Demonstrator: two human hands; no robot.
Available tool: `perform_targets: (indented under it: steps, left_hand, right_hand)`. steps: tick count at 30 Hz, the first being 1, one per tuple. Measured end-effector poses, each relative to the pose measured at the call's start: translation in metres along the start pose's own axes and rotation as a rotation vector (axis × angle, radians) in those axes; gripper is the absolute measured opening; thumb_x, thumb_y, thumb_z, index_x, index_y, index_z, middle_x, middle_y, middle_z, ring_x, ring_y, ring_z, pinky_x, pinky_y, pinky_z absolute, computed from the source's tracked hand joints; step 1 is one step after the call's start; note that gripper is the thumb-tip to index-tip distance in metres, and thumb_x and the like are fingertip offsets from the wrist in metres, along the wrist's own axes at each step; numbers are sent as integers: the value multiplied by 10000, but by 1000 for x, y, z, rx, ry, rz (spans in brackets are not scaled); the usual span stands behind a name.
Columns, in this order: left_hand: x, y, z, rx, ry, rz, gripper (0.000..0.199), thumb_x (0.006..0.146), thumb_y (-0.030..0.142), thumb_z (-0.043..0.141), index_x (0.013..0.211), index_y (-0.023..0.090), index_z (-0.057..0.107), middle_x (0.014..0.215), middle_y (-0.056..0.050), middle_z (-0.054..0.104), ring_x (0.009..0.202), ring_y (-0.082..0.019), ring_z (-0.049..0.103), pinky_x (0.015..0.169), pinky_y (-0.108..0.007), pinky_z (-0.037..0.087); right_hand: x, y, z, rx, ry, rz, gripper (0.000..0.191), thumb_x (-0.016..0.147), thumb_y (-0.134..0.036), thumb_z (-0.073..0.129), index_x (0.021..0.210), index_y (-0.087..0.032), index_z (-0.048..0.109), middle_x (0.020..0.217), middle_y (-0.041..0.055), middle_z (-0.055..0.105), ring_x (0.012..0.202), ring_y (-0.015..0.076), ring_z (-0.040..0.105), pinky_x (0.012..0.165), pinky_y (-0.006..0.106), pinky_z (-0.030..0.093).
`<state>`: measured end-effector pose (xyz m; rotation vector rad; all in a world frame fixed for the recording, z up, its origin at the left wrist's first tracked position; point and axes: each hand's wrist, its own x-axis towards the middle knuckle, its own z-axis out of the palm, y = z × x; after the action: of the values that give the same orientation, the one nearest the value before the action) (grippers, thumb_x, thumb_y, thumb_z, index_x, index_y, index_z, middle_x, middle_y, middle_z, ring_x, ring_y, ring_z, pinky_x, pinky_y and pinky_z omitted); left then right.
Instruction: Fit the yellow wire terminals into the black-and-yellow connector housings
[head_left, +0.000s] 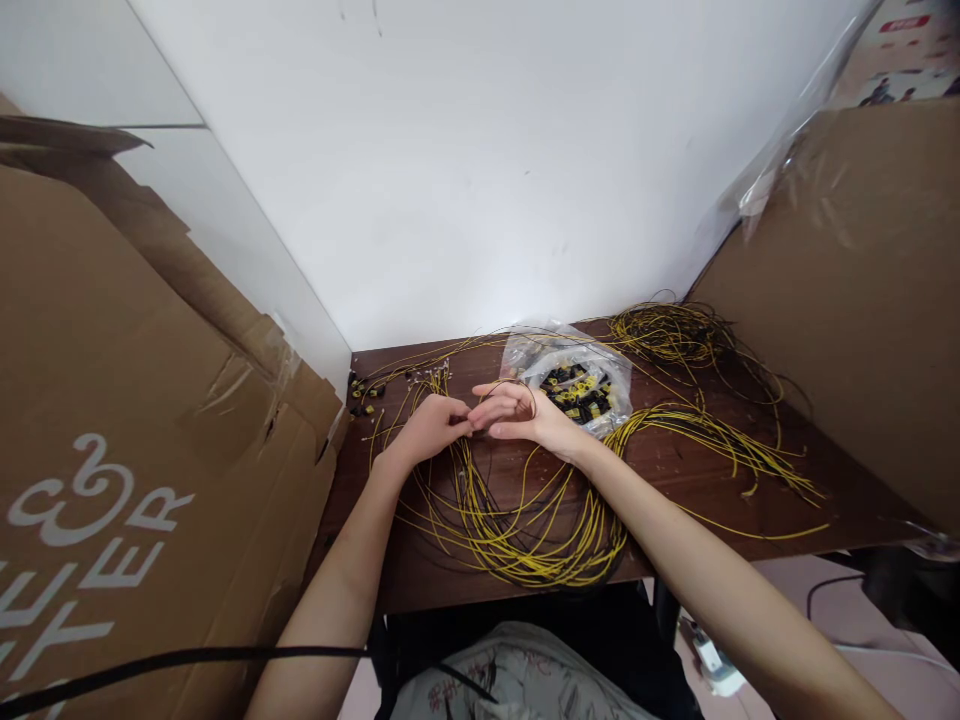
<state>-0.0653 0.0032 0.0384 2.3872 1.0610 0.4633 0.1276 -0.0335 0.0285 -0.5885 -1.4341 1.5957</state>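
Observation:
My left hand [435, 428] is closed in a pinch above the bundle of yellow and black wires [517, 565]. Whatever sits between its fingertips is too small and hidden to make out. Close by on the right, my right hand [521, 413] has its fingers stretched towards the left fingertips, thumb apart from them. A thin dark wire curves across its fingers, and I see nothing clearly gripped there. Behind the right wrist lies a clear plastic bag [517, 352] with black and yellow connectors [574, 392] in it.
Loose connectors [367, 390] lie at the table's [675, 480] back left, near wire ends with small tips [439, 375]. A tangled wire coil [667, 335] rests at the back right. Cardboard boxes [150, 400] [840, 300] flank both sides; a white wall [480, 180] stands behind.

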Motion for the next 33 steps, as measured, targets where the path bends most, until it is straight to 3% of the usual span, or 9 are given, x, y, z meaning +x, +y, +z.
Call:
perform_targets:
  steps: [6, 9, 11, 13, 15, 18, 21, 26, 33]
  left_hand:
    - [0, 1, -1, -78, -36, 21, 282, 810, 336, 543, 707, 117, 689, 618, -6, 618, 561, -94, 471, 546, -199, 322]
    - [-1, 3, -2, -80, -36, 1, 281, 808, 329, 547, 687, 122, 691, 606, -9, 626, 562, -97, 485, 553, -199, 331]
    - [-1, 4, -2, -77, -33, -10, 276, 808, 328, 548, 696, 126, 699, 605, -7, 630, 557, -97, 486, 553, -200, 332]
    - [-1, 5, -2, -73, -32, -14, 278, 810, 328, 545, 700, 127, 702, 605, -7, 632, 555, -96, 487, 552, -200, 332]
    - [-1, 4, -2, -66, -33, -14, 282, 812, 329, 543, 703, 124, 702, 613, -10, 637, 557, -97, 490, 554, -202, 334]
    - [0, 2, -1, -64, -39, -4, 278, 813, 324, 543, 706, 120, 701, 644, -20, 652, 579, -103, 508, 567, -203, 344]
    - [0, 1, 0, -81, -44, 3, 265, 809, 323, 549, 723, 124, 702, 678, -26, 666, 606, -110, 529, 579, -204, 357]
    - [0, 1, 0, -92, -50, -3, 249, 795, 329, 565, 755, 130, 709, 708, -31, 676, 632, -118, 548, 595, -207, 374]
    - [0, 0, -6, -174, -97, -68, 237, 750, 344, 619, 734, 129, 717, 699, -37, 687, 629, -121, 556, 586, -206, 385]
  right_hand:
    - [-4, -9, -2, 113, 18, -42, 556, 648, -234, 717, 1178, -206, 552, 1101, 84, 632, 1008, 197, 590, 880, 364, 480]
    - [-5, -16, -2, 203, 20, -80, 560, 706, -446, 655, 1199, -204, 544, 1226, 113, 567, 1129, 233, 527, 906, 396, 472]
    - [-4, -20, -3, 276, 25, -65, 603, 765, -616, 493, 1176, -181, 565, 1253, 130, 550, 1165, 244, 504, 917, 414, 465]
    - [-3, -21, -3, 336, 32, -32, 660, 796, -681, 350, 1139, -172, 593, 1242, 131, 561, 1168, 245, 505, 923, 429, 458]
    - [-2, -19, -4, 348, 39, -7, 582, 826, -628, 369, 1117, -184, 608, 1228, 115, 575, 1150, 234, 523, 922, 428, 458]
    - [-1, -12, -6, 302, 90, -10, 379, 774, -407, 607, 1098, -210, 621, 1178, 86, 612, 1073, 207, 576, 886, 374, 479]
    - [-1, -6, -5, 231, 193, -28, 355, 685, -272, 706, 1031, -209, 657, 1033, 65, 675, 912, 173, 633, 780, 302, 500]
    - [2, -4, -4, 142, 319, -47, 244, 657, -286, 731, 875, -182, 695, 827, 44, 703, 711, 122, 630, 617, 230, 463]
    - [5, -1, -4, 140, 475, -133, 255, 657, -379, 726, 795, -178, 650, 709, 19, 670, 605, 114, 587, 558, 239, 453]
